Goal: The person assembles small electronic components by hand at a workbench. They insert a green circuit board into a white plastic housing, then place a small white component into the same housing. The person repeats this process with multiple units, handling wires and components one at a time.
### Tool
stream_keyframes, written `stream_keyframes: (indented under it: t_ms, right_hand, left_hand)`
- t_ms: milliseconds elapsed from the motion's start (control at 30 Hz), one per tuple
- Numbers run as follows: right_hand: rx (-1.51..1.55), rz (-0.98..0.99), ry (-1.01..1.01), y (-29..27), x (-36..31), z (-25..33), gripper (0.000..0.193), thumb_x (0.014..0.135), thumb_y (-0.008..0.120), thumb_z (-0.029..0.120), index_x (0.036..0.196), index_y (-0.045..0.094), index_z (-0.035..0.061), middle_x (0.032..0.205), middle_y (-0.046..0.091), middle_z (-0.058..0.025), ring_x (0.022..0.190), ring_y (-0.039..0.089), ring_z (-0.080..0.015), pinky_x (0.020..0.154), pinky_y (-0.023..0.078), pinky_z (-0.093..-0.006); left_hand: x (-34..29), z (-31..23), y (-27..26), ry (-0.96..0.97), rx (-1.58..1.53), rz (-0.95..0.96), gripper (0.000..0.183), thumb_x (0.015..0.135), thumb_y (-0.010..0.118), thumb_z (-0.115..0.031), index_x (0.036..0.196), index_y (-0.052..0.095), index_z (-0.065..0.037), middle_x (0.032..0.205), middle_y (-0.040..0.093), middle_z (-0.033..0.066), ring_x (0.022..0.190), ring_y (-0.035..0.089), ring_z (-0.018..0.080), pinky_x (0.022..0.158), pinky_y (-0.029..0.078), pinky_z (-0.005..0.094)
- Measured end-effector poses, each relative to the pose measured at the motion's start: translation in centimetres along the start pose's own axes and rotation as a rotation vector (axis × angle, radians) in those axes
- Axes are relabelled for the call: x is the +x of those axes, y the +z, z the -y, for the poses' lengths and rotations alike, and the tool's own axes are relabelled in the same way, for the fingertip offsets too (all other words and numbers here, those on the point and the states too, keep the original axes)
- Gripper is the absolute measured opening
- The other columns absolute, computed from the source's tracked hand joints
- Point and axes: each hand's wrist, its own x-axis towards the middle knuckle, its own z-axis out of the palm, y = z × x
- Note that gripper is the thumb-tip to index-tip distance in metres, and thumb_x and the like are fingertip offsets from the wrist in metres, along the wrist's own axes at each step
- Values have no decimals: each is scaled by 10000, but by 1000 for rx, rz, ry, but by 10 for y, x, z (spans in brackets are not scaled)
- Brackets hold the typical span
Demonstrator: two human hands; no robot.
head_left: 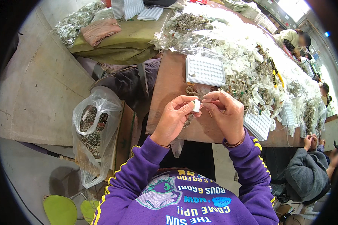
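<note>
My left hand (pixel 168 122) pinches a small white rectangular piece (pixel 196 106) between thumb and fingers. A small greyish-brown coiled bit (pixel 188 120) hangs below those fingers; whether it joins the white piece I cannot tell. Close beside it, my right hand (pixel 229 114) has thumb and forefinger pressed together at the white piece's right edge. What that pinch holds is too small to make out. Just beyond both hands lies a stack of white trays (pixel 205 70) with rows of small pockets. A brown looped cord-like bundle (pixel 191 90) rests between trays and hands.
A heap of white tags and brownish strands (pixel 244 56) spreads over the brown table (pixel 169 75). Yellow-handled pliers (pixel 275 73) lie on it. More white trays (pixel 257 125) sit at right. A clear bag of metallic bits (pixel 95 131) stands at left. Other people (pixel 308 172) work at right.
</note>
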Motion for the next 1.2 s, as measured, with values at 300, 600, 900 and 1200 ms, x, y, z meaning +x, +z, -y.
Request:
stream_keyframes:
  t_ms: [300,600,900,1200]
  right_hand:
    - [-191,28,26,-10,-2,-19,177,779,715,-8,950,676,21,816,690,-101,716,684,-180,649,548,-283]
    - [-568,89,-23,-14,-25,-58,14,806,667,96,800,657,90,810,625,-83,746,654,-299,656,520,-401]
    - [-723,122,-104,-10,-39,-44,67,825,671,158,815,651,94,832,595,-62,760,654,-261,624,526,-371]
    - [-1016,239,-171,5,-31,-45,18,780,616,103,774,620,87,829,597,-65,745,675,-229,613,537,-356]
  left_hand:
    - [-1,0,-4,2,-37,0,266,1006,562,-149,1217,584,12,1062,658,119,923,634,200,848,518,331]
    - [-14,-3,-2,-84,-82,9,274,1021,509,-115,1276,541,-20,1174,645,170,1099,645,275,890,561,329]
    - [-29,3,17,-73,281,1,198,980,563,-37,1165,608,16,1084,669,88,1024,665,184,861,550,287]
    - [-13,-14,-7,551,1608,-102,238,835,654,-14,1068,690,-44,1119,666,136,1160,570,325,1000,447,401]
